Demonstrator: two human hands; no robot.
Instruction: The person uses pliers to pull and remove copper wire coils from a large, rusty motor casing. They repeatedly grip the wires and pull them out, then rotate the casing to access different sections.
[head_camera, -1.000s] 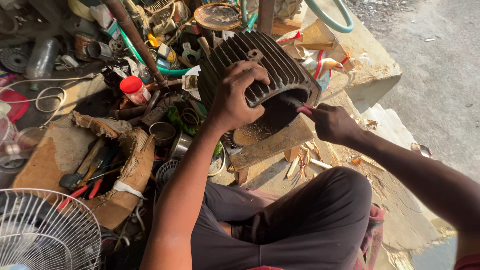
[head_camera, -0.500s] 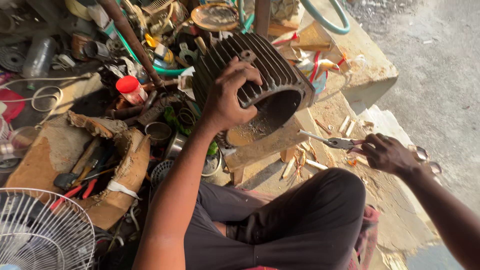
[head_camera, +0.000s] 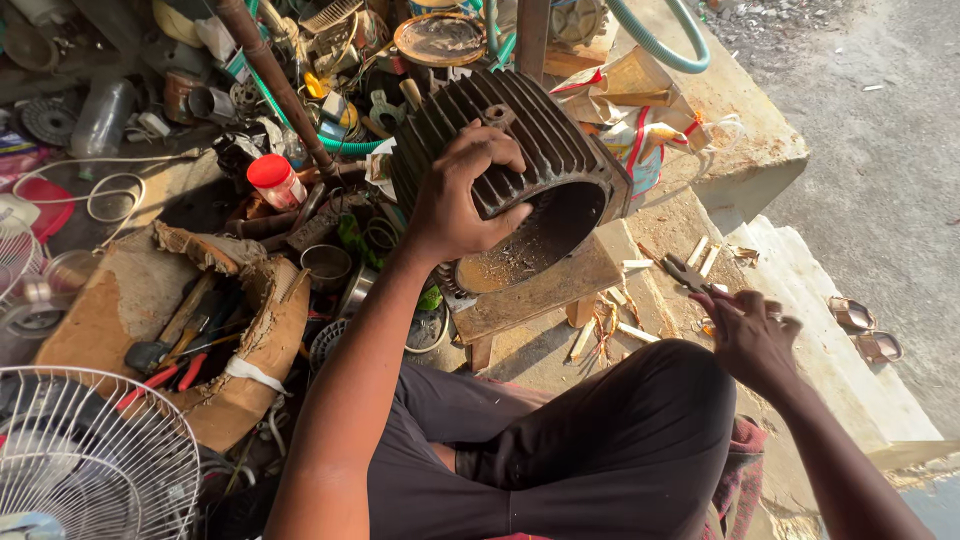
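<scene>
Two hands busy over the lap. Right hand (head_camera: 750, 335) nearest, fingers closed around small pliers (head_camera: 690, 275), held clear of the casing by the slab edge. Left hand (head_camera: 465, 195) clamps spread fingers over the ribbed motor housing (head_camera: 520, 140), tipped on a wooden block (head_camera: 545, 290). Bore looks empty, debris inside; stripping seems mostly done, cleanup left. Tool clutter (head_camera: 190, 335) beyond.

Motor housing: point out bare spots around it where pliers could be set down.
Free: the concrete slab right of the motor housing, and the wooden block edge beneath its mouth. Crowded: everything left, around the red-capped bottle and torn cardboard box.
</scene>
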